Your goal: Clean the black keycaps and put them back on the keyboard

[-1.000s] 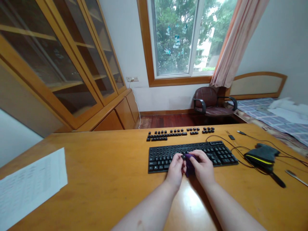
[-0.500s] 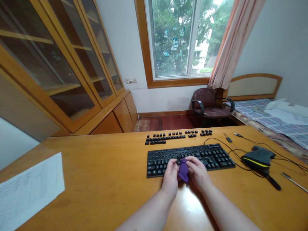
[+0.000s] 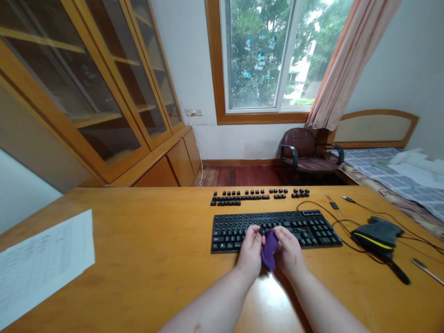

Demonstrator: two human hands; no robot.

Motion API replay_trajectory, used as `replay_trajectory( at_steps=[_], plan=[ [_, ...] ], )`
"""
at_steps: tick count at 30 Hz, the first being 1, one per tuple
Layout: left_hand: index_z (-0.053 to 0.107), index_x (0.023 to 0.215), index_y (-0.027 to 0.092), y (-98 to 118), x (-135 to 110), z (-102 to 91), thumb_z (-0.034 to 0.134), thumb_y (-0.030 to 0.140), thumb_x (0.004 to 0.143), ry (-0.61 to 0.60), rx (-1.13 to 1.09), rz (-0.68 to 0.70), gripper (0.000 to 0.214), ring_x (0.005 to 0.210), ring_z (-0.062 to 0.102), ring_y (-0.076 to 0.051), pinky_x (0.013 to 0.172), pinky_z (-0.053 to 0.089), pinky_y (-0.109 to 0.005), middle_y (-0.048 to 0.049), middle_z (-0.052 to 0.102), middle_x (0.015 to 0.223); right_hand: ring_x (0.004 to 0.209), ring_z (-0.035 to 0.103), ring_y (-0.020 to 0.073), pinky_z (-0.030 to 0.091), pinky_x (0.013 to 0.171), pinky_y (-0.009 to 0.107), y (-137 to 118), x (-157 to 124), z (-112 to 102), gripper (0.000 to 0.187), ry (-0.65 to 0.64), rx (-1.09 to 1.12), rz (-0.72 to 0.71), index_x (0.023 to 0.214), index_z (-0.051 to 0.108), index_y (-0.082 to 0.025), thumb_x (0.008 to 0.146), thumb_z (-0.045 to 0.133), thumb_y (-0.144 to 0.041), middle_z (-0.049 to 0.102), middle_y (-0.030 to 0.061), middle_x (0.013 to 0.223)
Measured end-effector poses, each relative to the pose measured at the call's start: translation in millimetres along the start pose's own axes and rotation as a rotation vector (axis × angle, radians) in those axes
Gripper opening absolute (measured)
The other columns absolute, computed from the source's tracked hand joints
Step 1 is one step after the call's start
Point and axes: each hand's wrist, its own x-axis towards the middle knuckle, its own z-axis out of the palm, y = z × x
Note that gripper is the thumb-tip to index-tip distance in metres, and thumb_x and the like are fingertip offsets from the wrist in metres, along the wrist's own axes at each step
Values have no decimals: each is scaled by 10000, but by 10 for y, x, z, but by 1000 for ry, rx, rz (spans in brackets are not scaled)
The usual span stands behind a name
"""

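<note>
**Purple cloth worked between two hands above the keyboard**

Both hands meet at the near edge of the keyboard (image 3: 322,231), fingers bent inward around a purple cloth (image 3: 269,253); the right hand (image 3: 290,253) is closed, its thumb and fingers pinching the cloth's upper part, while the lower end hangs loose between the palms; the left hand (image 3: 251,255) is closed too, its fingertips apparently gripping a small dark piece (image 3: 262,231) against the cloth, though that spot is too small and blurred to settle what the piece is. Whether either hand touches the keyboard cannot be told from this angle.

Beyond the keyboard, loose keycaps (image 3: 265,197) lie on the tabletop (image 3: 156,240) in broken rows; the keyboard's upper rows show what look like small bare stubs, while fuller caps fill its lower left part; to the right lie a cable (image 3: 373,208), a grey cloth item with a yellow stripe (image 3: 379,233) and a thin brush (image 3: 427,269).

The step in hand appears to be wiping one keycap with the cloth; partway through, by the look of the grip. The next move calls for a firm pinch on the piece, a fresh fold of cloth against it and light pressure; small as it is, it could slip from the fingertips.
</note>
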Motion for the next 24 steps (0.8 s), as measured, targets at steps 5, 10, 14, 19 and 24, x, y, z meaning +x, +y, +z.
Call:
replay_trajectory(
  at_steps=[5, 10, 14, 19, 24],
  plan=[
    [395, 906, 222, 0, 6, 21, 540, 492, 769, 1, -73, -12, 336, 468, 430, -83, 479, 310, -200, 66, 471, 542, 394, 494, 108, 385, 421, 216, 60, 15, 40, 233, 5, 26, 12, 842, 591, -204, 659, 674, -322, 547, -50, 481],
    [432, 865, 211, 54, -11, 34, 559, 464, 764, 8, -61, -36, 301, 478, 463, -75, 479, 349, -202, 46, 525, 646, 431, 454, 80, 365, 390, 208, 54, 13, 27, 250, 16, -190, -77, 850, 671, -198, 602, 701, -217, 583, -18, 671],
    [464, 855, 196, 107, -26, 16, 559, 467, 766, -60, -27, -50, 301, 526, 512, -100, 521, 388, -222, 30, 542, 651, 537, 494, 112, 386, 413, 216, 11, 29, 8, 57, 47, -331, -212, 658, 690, -193, 634, 676, -242, 570, 18, 744],
    [467, 868, 198, 95, -20, -6, 600, 470, 735, -44, -54, -88, 331, 542, 506, -99, 544, 394, -223, 40, 536, 644, 659, 539, 149, 457, 594, 260, -8, 48, -25, 128, 77, -444, -380, 556, 663, -195, 677, 648, -233, 587, 31, 695],
    [509, 823, 179, 96, -16, 14, 621, 453, 720, -28, -49, -48, 314, 585, 506, -97, 572, 397, -224, 22, 554, 702, 718, 561, 161, 460, 603, 256, -4, 19, -17, 56, 76, -459, -367, 690, 701, -200, 663, 670, -239, 600, 40, 771]
  ],
)
